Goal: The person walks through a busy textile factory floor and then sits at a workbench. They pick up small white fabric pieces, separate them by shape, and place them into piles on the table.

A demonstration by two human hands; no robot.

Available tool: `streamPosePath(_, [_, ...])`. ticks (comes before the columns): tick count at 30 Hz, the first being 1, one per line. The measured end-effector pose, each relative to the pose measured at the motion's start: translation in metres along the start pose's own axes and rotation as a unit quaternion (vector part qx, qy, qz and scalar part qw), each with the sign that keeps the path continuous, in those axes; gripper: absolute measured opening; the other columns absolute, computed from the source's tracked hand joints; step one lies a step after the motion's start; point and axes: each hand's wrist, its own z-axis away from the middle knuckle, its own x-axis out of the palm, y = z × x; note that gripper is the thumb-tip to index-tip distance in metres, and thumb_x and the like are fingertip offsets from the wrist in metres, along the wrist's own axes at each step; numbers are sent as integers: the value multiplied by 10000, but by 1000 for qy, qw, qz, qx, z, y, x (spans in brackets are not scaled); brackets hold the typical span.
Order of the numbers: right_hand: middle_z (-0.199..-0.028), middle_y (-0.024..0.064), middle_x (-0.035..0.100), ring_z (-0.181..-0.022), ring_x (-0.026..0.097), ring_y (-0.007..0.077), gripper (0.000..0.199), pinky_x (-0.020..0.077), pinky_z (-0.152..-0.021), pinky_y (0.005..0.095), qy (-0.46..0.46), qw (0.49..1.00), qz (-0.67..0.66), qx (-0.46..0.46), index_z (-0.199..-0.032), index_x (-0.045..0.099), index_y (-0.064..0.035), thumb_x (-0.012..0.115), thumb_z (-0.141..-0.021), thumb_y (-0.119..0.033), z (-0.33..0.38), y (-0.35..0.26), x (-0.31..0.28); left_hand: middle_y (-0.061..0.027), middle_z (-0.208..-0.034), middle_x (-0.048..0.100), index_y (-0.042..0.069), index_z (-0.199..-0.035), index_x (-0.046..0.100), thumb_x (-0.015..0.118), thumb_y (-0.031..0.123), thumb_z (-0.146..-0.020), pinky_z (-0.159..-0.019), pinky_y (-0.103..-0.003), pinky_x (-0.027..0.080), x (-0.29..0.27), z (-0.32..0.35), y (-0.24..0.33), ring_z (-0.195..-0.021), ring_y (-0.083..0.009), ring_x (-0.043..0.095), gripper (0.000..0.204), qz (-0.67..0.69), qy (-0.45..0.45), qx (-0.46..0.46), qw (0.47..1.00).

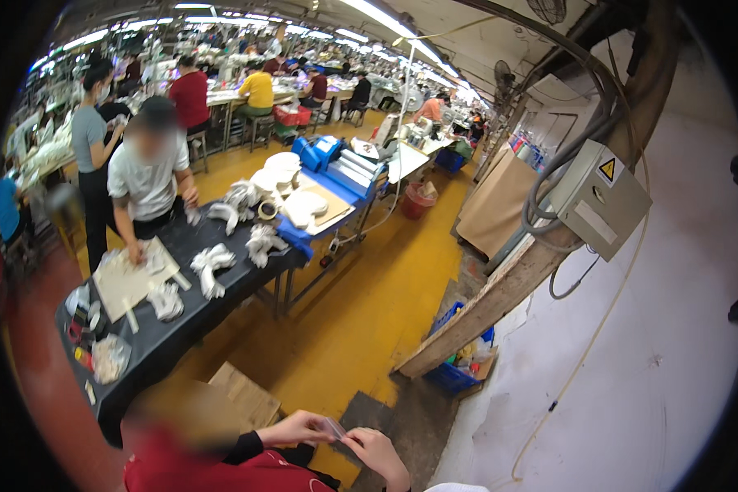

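1. The left hand [301, 427], with a black sleeve at its wrist, is near the lower edge, its fingers closed on one end of a small, thin, pale, shiny flat piece [334, 428].
2. The right hand [375, 453] comes up from the lower edge, thumb and fingertips pinching the other end of that piece. The two hands are close together, the piece held in the air between them; its exact material is too small to tell.
3. Left of the hands, a red garment [230, 477] fills the lower edge, with a blurred tan shape just above it.
4. Beyond the left hand, a flat light-brown wooden-looking panel [244, 395] is low beside a black-covered table [197, 318].
5. That table carries white bundled fabric pieces [213, 271], a cream flat sheet [131, 285] and a clear plastic bag [111, 358] with pale contents.
6. A co-worker in a white shirt [149, 176] stands at its far side, one hand on the sheet.
7. To the right, a blue plastic crate [453, 379] sits on the floor near a slanting wooden beam [500, 305], which carries a grey metal box [601, 199].
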Motion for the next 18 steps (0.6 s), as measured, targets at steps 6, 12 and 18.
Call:
streamPosePath(6, [-810,116,669,-770,647,275,113,503,-697,356,169,985,30,6,-861,680,-26,687,-839,-137,-50,100,-96,9,-833,661,39,-984,690,702,261,-911,-693,-243,477,6,-209,60,-772,-58,575,234,19,-161,100,982])
streamPosePath(12, [-748,126,612,-679,610,264,102,481,-621,354,201,975,-69,65,-813,638,-10,672,-820,-106,-121,193,-186,-27,-927,692,10,-1008,690,663,203,-936,-763,-256,495,-2,-375,102,-849,-76,602,208,-3,-208,104,972])
streamPosePath(18, [-724,137,582,-677,583,286,113,458,-622,356,142,985,-80,-49,-790,609,-2,655,-821,-101,-293,277,-267,-33,-861,710,3,-950,696,646,217,-945,-757,-255,511,-89,-483,141,-795,-94,629,220,-13,12,58,998])
